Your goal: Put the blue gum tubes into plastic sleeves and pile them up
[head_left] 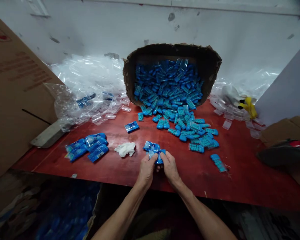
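Note:
Between my two hands, near the front edge of the red table [120,170], is a small blue printed packet [158,157]. The thumb and fingers of my left hand [147,168] pinch its left side. My right hand [170,167] grips the right side in the same way. Just beyond them lies another blue packet [150,145], partly covered by the held one. Left of my hands sits a crumpled white cloth or tissue [125,149]. Further left are several filled blue packets [97,149] in a loose group. A single flat blue packet [131,127] rests behind the white cloth.
A torn cardboard box [215,66] on its side spills blue blister-like pieces [181,116] over the table. Clear plastic covers [90,76] pile up back left, more [230,111] at right. One blue piece [218,162] lies apart. A large carton [17,90] stands left.

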Motion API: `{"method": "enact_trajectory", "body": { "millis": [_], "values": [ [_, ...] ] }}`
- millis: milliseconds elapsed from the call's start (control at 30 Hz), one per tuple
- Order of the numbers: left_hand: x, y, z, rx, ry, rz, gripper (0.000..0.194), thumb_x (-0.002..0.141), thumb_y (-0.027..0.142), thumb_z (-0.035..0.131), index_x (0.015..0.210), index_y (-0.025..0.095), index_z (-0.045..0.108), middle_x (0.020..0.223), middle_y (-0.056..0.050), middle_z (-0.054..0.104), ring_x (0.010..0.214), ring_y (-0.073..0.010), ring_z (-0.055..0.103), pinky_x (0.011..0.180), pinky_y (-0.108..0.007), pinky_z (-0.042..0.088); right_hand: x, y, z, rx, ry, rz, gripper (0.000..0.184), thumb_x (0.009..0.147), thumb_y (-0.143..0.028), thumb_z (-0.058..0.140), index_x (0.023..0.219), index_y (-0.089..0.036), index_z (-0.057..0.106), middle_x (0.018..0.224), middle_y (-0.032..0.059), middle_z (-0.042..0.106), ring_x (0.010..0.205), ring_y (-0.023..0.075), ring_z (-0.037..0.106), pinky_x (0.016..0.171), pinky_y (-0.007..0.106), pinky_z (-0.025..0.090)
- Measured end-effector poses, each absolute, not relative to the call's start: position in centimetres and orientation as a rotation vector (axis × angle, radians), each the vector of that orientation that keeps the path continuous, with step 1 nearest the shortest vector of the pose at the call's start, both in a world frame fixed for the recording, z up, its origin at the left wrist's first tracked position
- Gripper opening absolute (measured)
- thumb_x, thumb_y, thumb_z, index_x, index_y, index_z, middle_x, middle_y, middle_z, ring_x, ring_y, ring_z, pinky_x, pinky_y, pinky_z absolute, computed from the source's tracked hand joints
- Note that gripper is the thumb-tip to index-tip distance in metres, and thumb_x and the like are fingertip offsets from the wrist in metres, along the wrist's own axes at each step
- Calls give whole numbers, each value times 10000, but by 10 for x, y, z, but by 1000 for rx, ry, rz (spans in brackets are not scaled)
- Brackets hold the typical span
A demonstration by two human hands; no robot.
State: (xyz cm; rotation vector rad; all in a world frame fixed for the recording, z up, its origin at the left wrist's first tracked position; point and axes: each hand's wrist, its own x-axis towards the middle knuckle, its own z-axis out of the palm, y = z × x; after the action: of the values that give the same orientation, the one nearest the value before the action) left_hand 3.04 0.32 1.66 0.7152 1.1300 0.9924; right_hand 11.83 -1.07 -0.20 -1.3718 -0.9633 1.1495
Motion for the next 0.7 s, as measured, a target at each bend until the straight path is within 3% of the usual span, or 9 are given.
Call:
{"method": "enact_trajectory", "body": {
  "millis": [367, 700],
  "values": [
    [18, 8, 9, 910, 1182, 922, 274, 581, 369, 645, 672, 116, 590, 515, 25, 536, 440, -73, 448, 434, -187, 354, 128, -3, 2, -1320, -897, 1219, 213, 687, -363, 546, 674, -151, 529, 551, -46, 483, 483, 74, 411, 468, 191, 353],
    [33, 2, 9, 827, 1255, 1064, 267, 624, 403, 589, 639, 139, 545, 444, 56, 460, 370, -65, 394, 374, -187, 324, 114, -13, 5, -1445, -940, 1048, 266, 786, -399, 398, 645, -179, 451, 512, -47, 435, 464, 89, 400, 440, 203, 329]
  ]
}}
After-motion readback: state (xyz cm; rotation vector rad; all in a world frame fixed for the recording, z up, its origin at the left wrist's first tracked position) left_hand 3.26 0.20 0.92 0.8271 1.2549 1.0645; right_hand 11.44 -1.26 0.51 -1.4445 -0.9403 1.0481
